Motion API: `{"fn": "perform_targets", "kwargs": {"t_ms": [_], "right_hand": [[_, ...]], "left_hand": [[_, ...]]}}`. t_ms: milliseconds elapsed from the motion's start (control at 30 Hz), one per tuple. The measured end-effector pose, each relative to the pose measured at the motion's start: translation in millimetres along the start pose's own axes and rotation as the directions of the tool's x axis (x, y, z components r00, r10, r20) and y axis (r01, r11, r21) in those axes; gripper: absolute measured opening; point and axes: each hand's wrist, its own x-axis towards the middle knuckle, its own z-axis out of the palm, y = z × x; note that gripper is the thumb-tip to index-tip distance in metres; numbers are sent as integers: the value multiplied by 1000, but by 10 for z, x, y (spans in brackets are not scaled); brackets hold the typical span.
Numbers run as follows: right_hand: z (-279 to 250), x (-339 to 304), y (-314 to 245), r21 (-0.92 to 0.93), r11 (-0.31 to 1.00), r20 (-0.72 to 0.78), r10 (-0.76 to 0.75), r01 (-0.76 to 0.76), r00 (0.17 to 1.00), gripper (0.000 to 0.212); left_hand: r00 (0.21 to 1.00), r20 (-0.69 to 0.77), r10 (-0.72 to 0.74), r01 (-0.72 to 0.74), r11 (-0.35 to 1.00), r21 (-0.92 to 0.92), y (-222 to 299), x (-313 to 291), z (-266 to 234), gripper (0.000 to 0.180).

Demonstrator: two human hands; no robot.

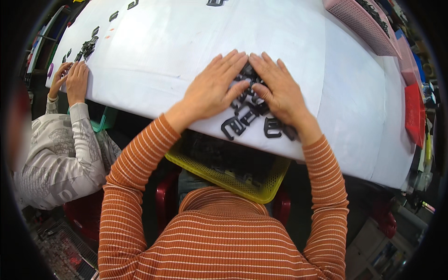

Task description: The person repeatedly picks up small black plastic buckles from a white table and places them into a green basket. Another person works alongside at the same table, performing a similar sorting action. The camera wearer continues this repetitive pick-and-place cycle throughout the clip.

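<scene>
A loose pile of black plastic buckles [248,113] lies on the white table near its front edge. My left hand [211,88] rests against the pile's left side, fingers stretched out and pointing away from me. From the other side my right hand [283,94] leans over the buckles, its fingers also straight, and the fingertips of both hands nearly meet at the far end. Neither hand grips a buckle. Part of the pile is hidden under my palms and fingers.
A yellow perforated basket [214,173] sits on my lap, below the table edge. Pink baskets [359,28] and a red basket [414,114] line the right side. At the left, a co-worker's hands [74,79] are beside more black pieces [87,48]. Single buckles [113,16] lie at the far side.
</scene>
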Motion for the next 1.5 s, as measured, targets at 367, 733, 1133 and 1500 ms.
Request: {"fn": "perform_targets", "kwargs": {"t_ms": [367,733,1133,1500], "right_hand": [[473,-775,-1223,292,935,-288,287,-202,914,43],[126,-410,-367,11,981,-218,189,-192,957,42],[71,343,-257,-216,964,7,159,-154,987,59],[110,500,-153,294,932,-256,292,-214,922,49]], "left_hand": [[941,-227,-250,165,927,-337,1006,-934,65,51],[760,-583,-288,213,957,-195,-898,111,-403,22],[511,-489,-707,792,609,-53,-3513,1616,-1263,53],[925,-332,-184,213,976,51,-2598,1946,-518,31]]}}
